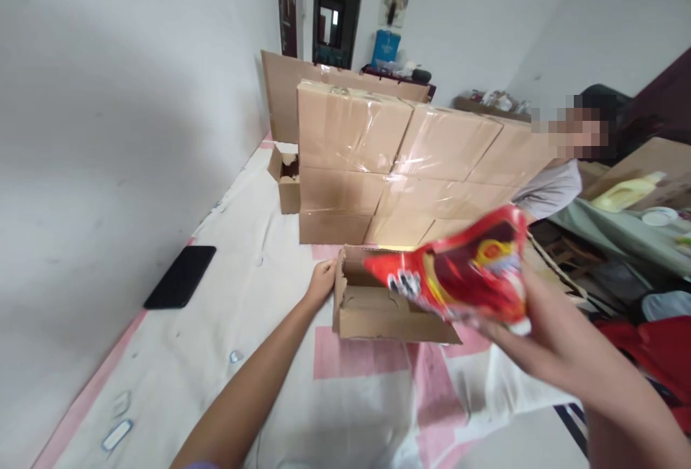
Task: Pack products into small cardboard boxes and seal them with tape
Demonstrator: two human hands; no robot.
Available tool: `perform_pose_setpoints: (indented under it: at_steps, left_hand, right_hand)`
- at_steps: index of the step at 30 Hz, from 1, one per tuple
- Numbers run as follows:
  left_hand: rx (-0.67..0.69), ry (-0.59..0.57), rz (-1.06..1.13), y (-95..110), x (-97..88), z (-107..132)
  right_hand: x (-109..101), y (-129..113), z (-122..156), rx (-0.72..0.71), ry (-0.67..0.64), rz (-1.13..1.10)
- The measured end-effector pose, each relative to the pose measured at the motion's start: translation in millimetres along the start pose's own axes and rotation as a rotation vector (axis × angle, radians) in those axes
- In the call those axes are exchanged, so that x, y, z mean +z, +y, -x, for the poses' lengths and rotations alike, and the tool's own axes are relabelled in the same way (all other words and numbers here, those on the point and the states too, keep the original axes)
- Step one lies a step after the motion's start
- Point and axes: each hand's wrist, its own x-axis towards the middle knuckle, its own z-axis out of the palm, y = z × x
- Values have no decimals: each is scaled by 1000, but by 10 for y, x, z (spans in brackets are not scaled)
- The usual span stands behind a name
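Note:
My right hand (532, 321) grips a shiny red packet (469, 275) by its right end and holds it tilted above the right part of an open cardboard box (399, 324). The packet's print is blurred, so its contents cannot be told. At the box's left end, my left hand (322, 278) is closed on the cardboard edge, fingers partly hidden behind it. The bare inside of the box shows on its left; the packet covers the rest.
A taped wall of cardboard boxes (345, 131) stands just behind. A smaller open box (288, 192) sits left of it, and a black tablet-like slab (181, 277) lies near the wall. Behind on the right is another person (551, 185), near a yellow bottle (626, 194).

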Motion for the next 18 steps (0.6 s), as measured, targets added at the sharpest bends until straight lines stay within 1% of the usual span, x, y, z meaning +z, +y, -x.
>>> perform_pose_setpoints:
  at_steps: [1,2,3,6,7,8,9,10,11,12,13,14,15,16,17,18]
  left_hand:
    - [6,-3,2,2,-1,2]
    - [13,-7,2,7,-1,4]
    - [21,-10,1,13,-1,6]
    - [36,-7,-3,26,-2,14]
    - [40,-6,-4,25,-4,18]
    - [42,-7,-5,22,-7,23]
    - [46,-8,-5,20,-13,29]
    - [51,-10,-2,20,-19,36]
    - [62,-11,3,27,-27,44]
    - [82,-11,13,45,-34,54]
    - [111,-9,29,77,-41,65]
    - [149,-8,50,127,-46,77]
    - [190,-12,75,194,-49,92]
    - [230,-31,92,277,-52,110]
    - [266,-73,86,372,-56,133]
    - [290,-130,54,474,-61,161]
  right_hand:
    - [32,112,-147,1,-23,45]
    - [125,205,-300,-5,-81,86]
    - [272,277,-449,-14,-161,128]
    - [883,358,-799,-26,-430,235]
    - [1074,348,-867,-16,-520,243]
    - [1222,329,-907,-2,-605,233]
    - [1312,306,-919,13,-661,207]
    - [1335,287,-902,24,-676,169]
    - [1294,279,-855,33,-639,117]
    - [1202,287,-778,47,-543,51]
    - [1079,314,-672,73,-396,-29]
    - [953,359,-541,115,-221,-122]
    - [847,421,-391,178,-35,-221]
    - [785,495,-235,249,127,-317]
    - [777,576,-83,320,248,-400]
    - [827,657,53,377,313,-466]
